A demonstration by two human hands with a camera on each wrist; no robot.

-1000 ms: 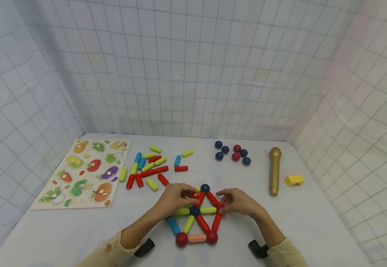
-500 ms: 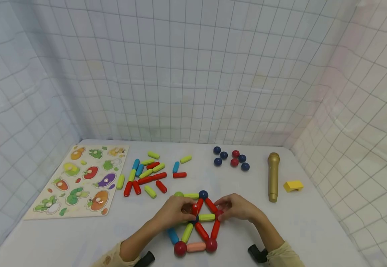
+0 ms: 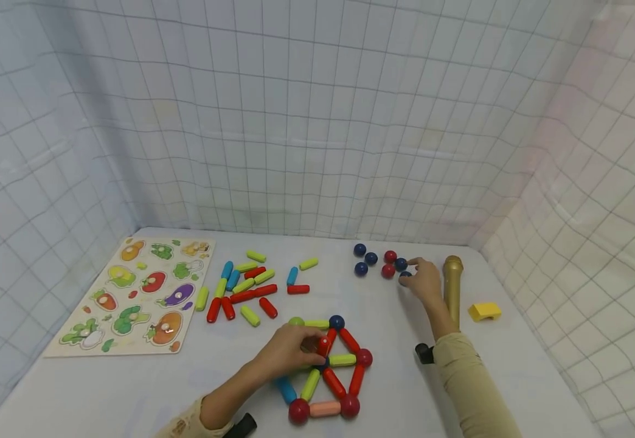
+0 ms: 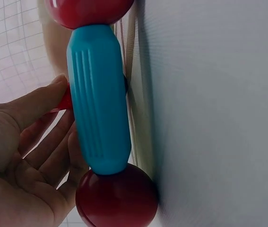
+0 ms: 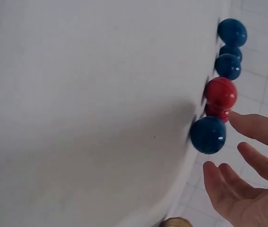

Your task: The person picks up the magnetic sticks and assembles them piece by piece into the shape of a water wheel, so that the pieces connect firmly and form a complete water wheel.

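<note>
- What has changed: a second ago both hands sat on the stick-and-ball frame [image 3: 325, 371] at the lower middle of the head view; now the right hand [image 3: 424, 281] has left it and reached up to the cluster of loose balls [image 3: 381, 264] at the upper right of the bench [image 3: 131, 389], just left of the gold microphone [image 3: 451, 289]; judging by that, the frame wants another ball.
- Right grip: fingers spread and relaxed, wide, holding nothing; in the right wrist view the fingertips [image 5: 247, 124] sit just beside a blue ball [image 5: 208, 135] and a red ball [image 5: 220, 92] — close, but I cannot tell whether they touch.
- Left grip: the left hand [image 3: 287, 350] rests on the left part of the frame, fingers curled round a red stick [image 3: 324, 345] near its middle; the left wrist view shows a blue stick [image 4: 98, 106] between two red balls, with fingers just behind it.
- The frame lies flat on the bench, lower centre, well apart from the ball cluster.
- Counts in the head view: six loose balls — four blue, two red, one blue partly hidden by the right hand; about fifteen loose sticks [image 3: 252, 286] left of centre in red, green and blue, some overlapping, so the number is unsure.
- One vegetable puzzle board [image 3: 137, 295] at the left; one microphone; one yellow block [image 3: 484, 311] at the right.
</note>
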